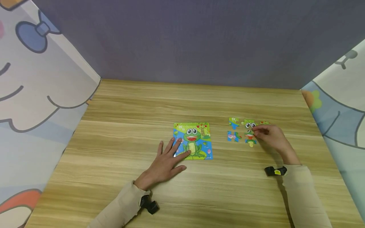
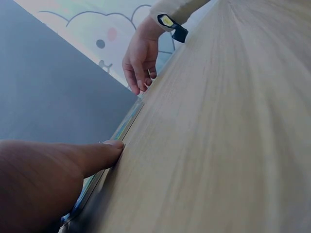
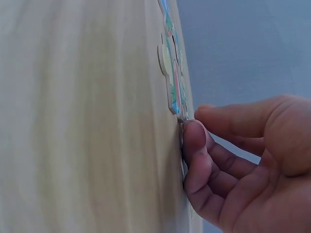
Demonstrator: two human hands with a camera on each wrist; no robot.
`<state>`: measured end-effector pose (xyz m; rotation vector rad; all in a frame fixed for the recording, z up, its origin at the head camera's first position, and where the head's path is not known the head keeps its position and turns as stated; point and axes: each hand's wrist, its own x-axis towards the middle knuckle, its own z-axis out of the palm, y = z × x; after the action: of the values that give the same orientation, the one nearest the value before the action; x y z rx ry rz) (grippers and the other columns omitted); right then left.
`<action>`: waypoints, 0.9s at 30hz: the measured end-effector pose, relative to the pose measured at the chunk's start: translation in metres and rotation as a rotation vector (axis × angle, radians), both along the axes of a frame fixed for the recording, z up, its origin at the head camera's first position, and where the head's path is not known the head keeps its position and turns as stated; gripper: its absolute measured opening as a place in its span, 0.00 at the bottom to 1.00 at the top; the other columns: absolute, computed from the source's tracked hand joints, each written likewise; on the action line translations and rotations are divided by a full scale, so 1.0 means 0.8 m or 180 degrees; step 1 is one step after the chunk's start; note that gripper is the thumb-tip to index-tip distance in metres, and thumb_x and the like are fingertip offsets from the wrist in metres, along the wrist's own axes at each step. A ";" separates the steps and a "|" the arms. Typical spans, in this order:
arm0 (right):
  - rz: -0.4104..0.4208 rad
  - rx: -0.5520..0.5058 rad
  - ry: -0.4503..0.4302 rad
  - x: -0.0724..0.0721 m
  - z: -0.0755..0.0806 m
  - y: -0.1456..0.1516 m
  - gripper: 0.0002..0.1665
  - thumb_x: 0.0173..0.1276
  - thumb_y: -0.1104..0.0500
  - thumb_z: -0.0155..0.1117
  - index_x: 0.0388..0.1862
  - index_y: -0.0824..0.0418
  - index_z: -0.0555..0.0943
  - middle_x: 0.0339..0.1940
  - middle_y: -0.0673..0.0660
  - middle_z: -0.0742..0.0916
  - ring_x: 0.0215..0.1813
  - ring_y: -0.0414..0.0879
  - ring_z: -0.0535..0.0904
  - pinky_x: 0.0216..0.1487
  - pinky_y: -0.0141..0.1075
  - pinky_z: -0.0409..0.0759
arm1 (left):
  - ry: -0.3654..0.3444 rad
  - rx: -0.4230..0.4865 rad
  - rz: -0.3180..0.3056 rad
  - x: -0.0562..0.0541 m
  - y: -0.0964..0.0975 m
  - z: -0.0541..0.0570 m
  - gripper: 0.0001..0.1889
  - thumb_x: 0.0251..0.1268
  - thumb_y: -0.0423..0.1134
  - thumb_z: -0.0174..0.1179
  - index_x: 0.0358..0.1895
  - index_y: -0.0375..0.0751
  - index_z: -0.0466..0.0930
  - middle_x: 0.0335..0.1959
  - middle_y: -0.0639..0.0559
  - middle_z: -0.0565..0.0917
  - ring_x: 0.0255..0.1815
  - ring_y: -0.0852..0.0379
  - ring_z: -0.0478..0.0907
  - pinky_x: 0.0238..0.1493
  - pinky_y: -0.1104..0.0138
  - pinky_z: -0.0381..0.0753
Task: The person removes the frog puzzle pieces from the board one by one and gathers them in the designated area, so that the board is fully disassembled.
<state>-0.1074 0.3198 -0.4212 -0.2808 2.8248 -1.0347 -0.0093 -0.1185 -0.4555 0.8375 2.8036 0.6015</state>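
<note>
A square frog picture puzzle board (image 1: 203,145) lies flat on the wooden table. My left hand (image 1: 163,166) rests with spread fingers over its lower left corner; in the left wrist view the thumb (image 2: 99,158) touches the board's edge. To the right, several loose frog puzzle pieces (image 1: 251,142) lie in rough rows. My right hand (image 1: 271,137) is at their right side, its thumb and index fingertips close together by the eye and mouth pieces. In the right wrist view the fingertips (image 3: 194,136) are beside the pieces (image 3: 172,82); whether they pinch one is unclear.
The wooden table (image 1: 128,126) meets a dark grey panel (image 1: 199,44) at the back. Walls with cartoon prints (image 1: 42,72) stand on both sides. A black wrist device (image 1: 149,204) sits on the left sleeve, another (image 1: 275,171) on the right.
</note>
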 end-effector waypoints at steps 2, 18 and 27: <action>-0.0004 -0.0031 0.0006 0.001 0.002 0.000 0.14 0.73 0.63 0.62 0.52 0.69 0.85 0.49 0.72 0.88 0.37 0.15 0.73 0.39 0.16 0.73 | -0.0015 -0.0004 -0.0001 0.000 0.000 0.000 0.29 0.75 0.59 0.50 0.76 0.62 0.63 0.84 0.43 0.45 0.85 0.39 0.37 0.74 0.28 0.36; 0.0114 -0.0332 0.0137 -0.005 0.027 -0.040 0.16 0.74 0.62 0.61 0.53 0.70 0.84 0.44 0.70 0.89 0.33 0.27 0.79 0.31 0.27 0.78 | 0.0013 -0.0005 -0.0012 0.001 0.000 0.001 0.29 0.75 0.58 0.51 0.76 0.61 0.64 0.84 0.42 0.45 0.85 0.38 0.38 0.73 0.28 0.38; 0.0362 -0.0377 0.0022 -0.012 0.036 -0.091 0.16 0.74 0.59 0.61 0.55 0.67 0.84 0.46 0.67 0.89 0.37 0.38 0.81 0.33 0.30 0.79 | -0.0015 0.0029 -0.0003 0.002 0.001 0.005 0.29 0.75 0.57 0.51 0.76 0.61 0.64 0.84 0.41 0.45 0.85 0.37 0.38 0.73 0.27 0.38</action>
<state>-0.1169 0.2473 -0.3922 -0.4516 2.7216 -1.1794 -0.0080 -0.1174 -0.4515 0.8380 2.7980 0.6156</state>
